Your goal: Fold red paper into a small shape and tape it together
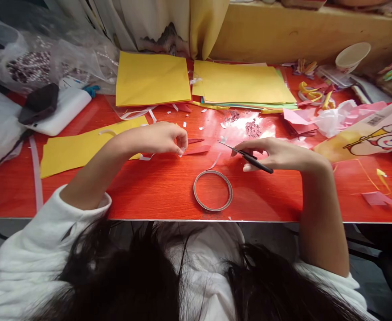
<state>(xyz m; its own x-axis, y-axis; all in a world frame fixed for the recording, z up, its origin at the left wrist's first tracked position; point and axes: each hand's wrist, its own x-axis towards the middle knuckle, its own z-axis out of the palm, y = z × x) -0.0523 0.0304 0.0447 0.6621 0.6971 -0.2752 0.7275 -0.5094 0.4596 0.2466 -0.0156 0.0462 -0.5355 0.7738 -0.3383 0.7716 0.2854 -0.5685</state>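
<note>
My left hand is over the table, thumb and fingertips pinched on a small white piece of tape. In my right hand is a pair of scissors with black handles, its thin blades pointing left toward the other hand. Between the two hands, nearer to me, a nearly used-up roll of tape lies flat with a white tail running up from it. Red paper pieces lie just right of my left fingertips. Under my left forearm is a yellow paper strip.
Stacks of yellow sheets lie at the back of the red table. A white box with a black device and plastic bags sit left. Pink paper, a printed bag and a cup stand right.
</note>
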